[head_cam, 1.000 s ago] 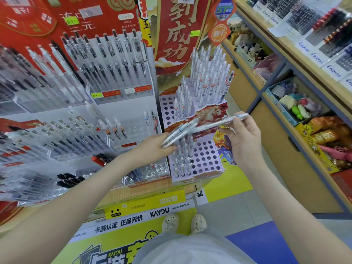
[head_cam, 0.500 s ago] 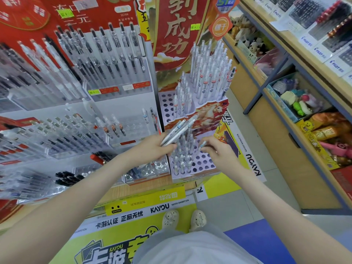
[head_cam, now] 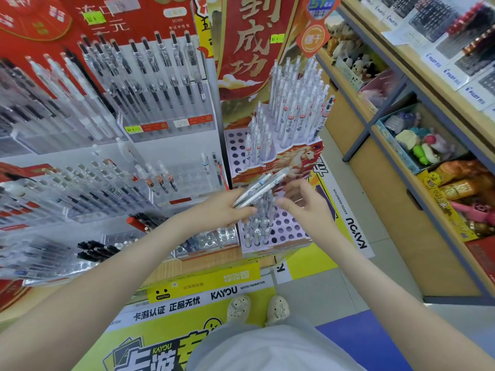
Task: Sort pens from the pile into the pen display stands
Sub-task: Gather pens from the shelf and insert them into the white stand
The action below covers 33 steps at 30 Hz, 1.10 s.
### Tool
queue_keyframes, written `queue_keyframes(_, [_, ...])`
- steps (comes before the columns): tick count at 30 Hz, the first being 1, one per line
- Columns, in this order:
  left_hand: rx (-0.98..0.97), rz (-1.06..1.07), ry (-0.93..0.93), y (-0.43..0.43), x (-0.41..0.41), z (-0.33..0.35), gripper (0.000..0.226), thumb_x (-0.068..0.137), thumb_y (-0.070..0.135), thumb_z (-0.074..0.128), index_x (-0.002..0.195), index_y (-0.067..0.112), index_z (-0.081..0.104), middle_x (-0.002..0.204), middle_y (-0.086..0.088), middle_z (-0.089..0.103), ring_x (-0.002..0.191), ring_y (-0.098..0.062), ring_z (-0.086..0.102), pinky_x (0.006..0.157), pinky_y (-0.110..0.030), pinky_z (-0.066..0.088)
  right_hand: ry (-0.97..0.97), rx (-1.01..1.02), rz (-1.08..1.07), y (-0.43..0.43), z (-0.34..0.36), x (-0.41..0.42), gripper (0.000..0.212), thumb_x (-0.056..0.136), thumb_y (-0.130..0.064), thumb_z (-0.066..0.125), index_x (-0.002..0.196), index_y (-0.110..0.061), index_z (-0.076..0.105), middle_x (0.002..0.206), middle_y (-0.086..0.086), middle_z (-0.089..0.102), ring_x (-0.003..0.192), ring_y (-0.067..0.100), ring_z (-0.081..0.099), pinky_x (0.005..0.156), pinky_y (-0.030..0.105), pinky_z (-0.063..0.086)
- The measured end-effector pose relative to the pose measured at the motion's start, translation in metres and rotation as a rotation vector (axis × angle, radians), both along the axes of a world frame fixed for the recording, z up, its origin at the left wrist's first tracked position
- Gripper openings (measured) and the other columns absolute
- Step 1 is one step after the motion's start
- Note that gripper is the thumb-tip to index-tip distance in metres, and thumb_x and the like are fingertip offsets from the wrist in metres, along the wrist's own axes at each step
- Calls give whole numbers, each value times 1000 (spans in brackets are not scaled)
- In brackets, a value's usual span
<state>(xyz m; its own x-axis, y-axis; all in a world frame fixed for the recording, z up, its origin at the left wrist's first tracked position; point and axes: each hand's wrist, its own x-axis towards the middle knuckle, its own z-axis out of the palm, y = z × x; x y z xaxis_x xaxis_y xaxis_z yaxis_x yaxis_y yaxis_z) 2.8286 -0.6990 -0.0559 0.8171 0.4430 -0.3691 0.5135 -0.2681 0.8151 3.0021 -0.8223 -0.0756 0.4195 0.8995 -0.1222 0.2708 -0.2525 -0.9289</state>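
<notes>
Setting: stationery shop aisle seen from above, with red promotional boards across the top of the frame, a wooden shelf unit (head_cam: 417,167) of toys and boxed pens down the right side, and yellow floor graphics at the bottom.
Target stand: a purple stepped pen stand (head_cam: 290,230) at centre frame, its face drilled with round holes so each pen stands upright and apart from the others.
Stand fill: the upper tier pens (head_cam: 297,103) are packed tight. The lower tier has only a small cluster of standing pens (head_cam: 258,223) on its left side, with open holes to the right.
Left hand: the left hand (head_cam: 222,210) at centre frame is clamped on a bundle of pens (head_cam: 261,190), thumb over the top. The barrels fan up and to the right, so their ends are offered to the other hand.
Right hand: the right hand (head_cam: 305,204), just right of the bundle, has loosely curled fingers set apart and seems to hold nothing. Its fingertips sit near the bundle's upper ends.
Step in hand: probably drawing one pen out of the bundle, with the supply held just above the lower tier to keep each trip short.
Neighbouring racks: clear acrylic pen racks (head_cam: 150,108) fill the left half of the frame, already stocked in rows.
Risk: a loose fan of smooth barrels could slip when one is pulled out.
</notes>
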Motion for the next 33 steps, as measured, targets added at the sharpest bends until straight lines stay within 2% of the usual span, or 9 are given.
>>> queue_keyframes(3, [101, -44, 38, -2, 7, -2, 24, 92, 34, 62, 107, 17, 54, 71, 9, 54, 50, 5, 46, 49, -13, 36, 241, 78, -23, 7, 19, -9, 11, 89, -20, 62, 96, -12, 60, 84, 1, 64, 78, 15, 62, 70, 27, 52])
queue_keyframes(6, [67, -39, -9, -4, 11, 1, 32, 90, 37, 62, 112, 15, 54, 73, 10, 51, 51, 9, 47, 50, -11, 35, 327, 132, -36, 9, 24, -11, 4, 93, -10, 57, 95, -12, 60, 81, 1, 66, 77, 17, 64, 69, 28, 53])
queue_keyframes(9, [-63, 24, -87, -5, 10, 7, 23, 93, 43, 47, 98, 21, 52, 71, 6, 52, 49, 6, 48, 51, -15, 40, 424, 164, -44, 5, 26, -6, 3, 94, -7, 53, 96, -5, 55, 83, 6, 67, 77, 20, 67, 73, 32, 55])
queue_keyframes(12, [-19, 49, -95, -2, 6, 5, 15, 97, 40, 44, 89, 29, 51, 68, 8, 55, 49, 2, 49, 53, -22, 43, 480, 230, -144, 0, 24, 8, 3, 97, -8, 49, 97, -6, 51, 89, 14, 64, 76, 25, 66, 74, 37, 54])
queue_keyframes(16, [-7, 71, -101, 2, -1, -3, 12, 100, 32, 46, 90, 29, 53, 59, 16, 58, 52, -7, 48, 57, -29, 44, 297, 252, -204, -15, 16, 29, 8, 97, -7, 49, 91, -11, 52, 76, 1, 61, 74, 21, 62, 72, 33, 53])
queue_keyframes(21, [-90, 41, -125, -3, -4, -5, 11, 102, 18, 43, 103, 21, 54, 78, 6, 60, 54, -2, 47, 54, -15, 43, -103, 37, 67, -25, -13, 21, 4, 94, -10, 56, 92, -7, 54, 80, 11, 63, 76, 29, 60, 75, 45, 50])
queue_keyframes(24, [-113, 65, -146, -4, -5, -6, 13, 101, 17, 44, 100, 27, 52, 80, 5, 63, 55, -2, 51, 56, -16, 45, -232, -39, 187, -24, -27, 13, 3, 94, -17, 56, 96, -15, 53, 81, 6, 65, 77, 28, 60, 72, 41, 49])
queue_keyframes(27, [-134, 107, -163, -1, -6, -8, 13, 101, 19, 46, 103, 31, 52, 78, 8, 66, 59, -5, 57, 60, -20, 48, -374, -178, 299, -19, -36, 7, 13, 95, -24, 56, 102, -14, 53, 87, 2, 67, 78, 23, 60, 72, 40, 50])
queue_keyframes(33, [-170, 98, -168, -1, -7, -9, 13, 99, 14, 48, 100, 26, 55, 82, 2, 67, 63, -7, 63, 62, -19, 52, -403, -319, 296, -8, -37, -1, 14, 94, -28, 57, 91, -20, 45, 91, 5, 67, 81, 23, 60, 72, 40, 49])
